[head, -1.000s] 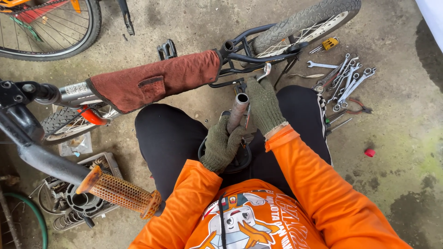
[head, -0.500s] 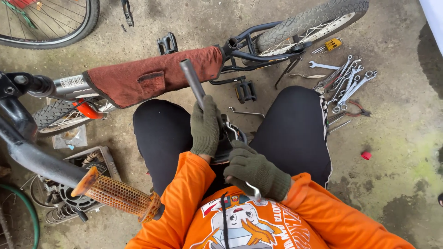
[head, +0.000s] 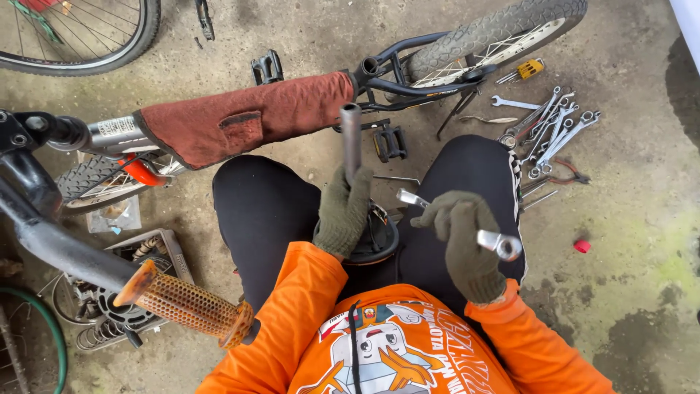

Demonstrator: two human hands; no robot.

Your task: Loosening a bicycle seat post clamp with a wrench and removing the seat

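The gloved left hand [head: 343,211] was closed round a grey seat post [head: 351,142] — upright above the black saddle [head: 372,237] between the knees — while the right hand [head: 463,237] gripped a silver wrench [head: 456,225].

Both gloved hands closed — left hand [head: 343,211] fisted upright, right hand [head: 463,237] raised, fingers [head: 437,215] curled.

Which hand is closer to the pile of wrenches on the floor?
Right. The right hand, holding a wrench, is nearer the pile of wrenches; the left hand grips the seat post, farther away.
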